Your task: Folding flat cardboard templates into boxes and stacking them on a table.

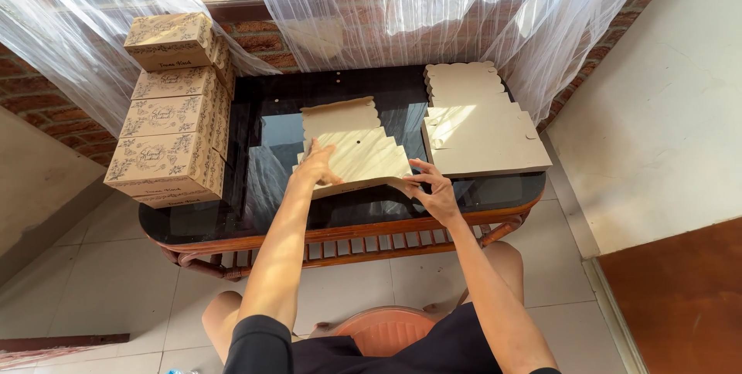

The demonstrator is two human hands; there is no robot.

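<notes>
Folded printed brown cardboard boxes [171,107]: four visible faces in one stack at the left end of the dark glass-topped wooden desk [263,188]; any behind cannot be counted. Flat unfolded cardboard box blank [357,150]: one at centre. Stack of flat cardboard blanks [479,123]: one; sheets uncountable. Hands: two.

Flat cardboard box blank [357,150], plain tan, with a scalloped flap at its far edge and a small hole near mid-panel. I see it partly folded, its near panel tilted up off the dark glass desk [267,134], lying at centre just left of the stack of flat blanks [479,130].
</notes>
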